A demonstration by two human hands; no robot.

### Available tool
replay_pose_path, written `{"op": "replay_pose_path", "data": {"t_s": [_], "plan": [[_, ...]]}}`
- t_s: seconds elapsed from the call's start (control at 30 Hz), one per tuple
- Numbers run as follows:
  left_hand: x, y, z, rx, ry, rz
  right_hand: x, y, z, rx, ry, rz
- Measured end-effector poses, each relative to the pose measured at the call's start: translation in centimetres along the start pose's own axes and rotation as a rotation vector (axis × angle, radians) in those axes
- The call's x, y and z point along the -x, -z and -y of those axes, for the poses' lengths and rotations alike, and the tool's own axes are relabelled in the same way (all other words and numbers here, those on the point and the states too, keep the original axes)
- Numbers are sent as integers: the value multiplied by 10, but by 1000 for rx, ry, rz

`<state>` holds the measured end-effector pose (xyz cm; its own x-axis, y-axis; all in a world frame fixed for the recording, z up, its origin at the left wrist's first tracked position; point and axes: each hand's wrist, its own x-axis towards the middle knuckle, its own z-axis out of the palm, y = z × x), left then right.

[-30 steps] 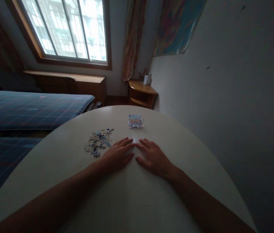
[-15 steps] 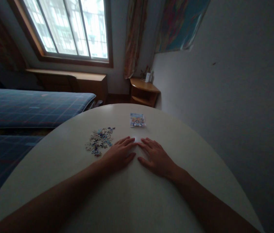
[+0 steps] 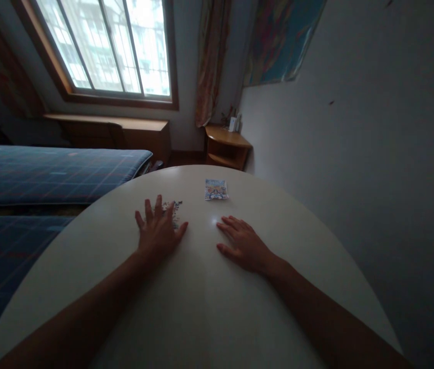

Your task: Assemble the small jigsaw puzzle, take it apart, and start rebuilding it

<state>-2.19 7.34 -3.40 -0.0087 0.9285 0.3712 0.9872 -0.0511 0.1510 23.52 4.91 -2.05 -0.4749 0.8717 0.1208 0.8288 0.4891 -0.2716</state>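
Note:
My left hand (image 3: 158, 230) is spread over the pile of jigsaw puzzle pieces (image 3: 176, 210), fingers apart, covering most of them. Whether its palm presses on the pieces I cannot tell. On the bare tabletop to the right rests my right hand (image 3: 243, 245), its fingers stretched out and thumb apart, holding nothing. Beyond it lies a small printed picture packet (image 3: 216, 189) in blue, white and orange, touched by neither hand.
The round white table (image 3: 209, 307) stands close to a pale wall (image 3: 355, 164) on the right. A bed with a blue plaid mattress (image 3: 55, 171) is at the left. A wooden corner shelf (image 3: 228, 137) and a desk (image 3: 140, 124) stand behind, beneath a window (image 3: 113, 46).
My left hand has moved left from beside my right hand onto the puzzle pieces, its fingers spreading. The right hand has stayed nearly in place.

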Motion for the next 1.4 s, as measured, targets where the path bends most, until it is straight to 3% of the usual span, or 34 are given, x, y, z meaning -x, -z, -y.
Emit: {"op": "replay_pose_path", "data": {"t_s": [0.17, 0.33, 0.6, 1.0, 1.2, 1.3, 1.4], "plan": [[-13, -3, 13, 5, 176, 96, 0, 3, 3, 4, -9, 22], [-30, -7, 12, 19, 164, 167, -1, 3, 4, 0, -18, 14], [-38, -13, 7, 75, -173, 268, -1, -2, 3, -5, -17, -25], [-3, -8, -38, 318, -619, 352, -2, -4, 3, -55, -11, -103], [-20, -10, -28, 319, -405, 211, -1, -2, 5, -38, -7, -76], [-27, -13, -22, 303, -304, 231, -1, -2, 6, -21, -12, -47], [-30, -16, -20, 260, -298, 276, -1, -2, 8, -14, -6, -29]]}}
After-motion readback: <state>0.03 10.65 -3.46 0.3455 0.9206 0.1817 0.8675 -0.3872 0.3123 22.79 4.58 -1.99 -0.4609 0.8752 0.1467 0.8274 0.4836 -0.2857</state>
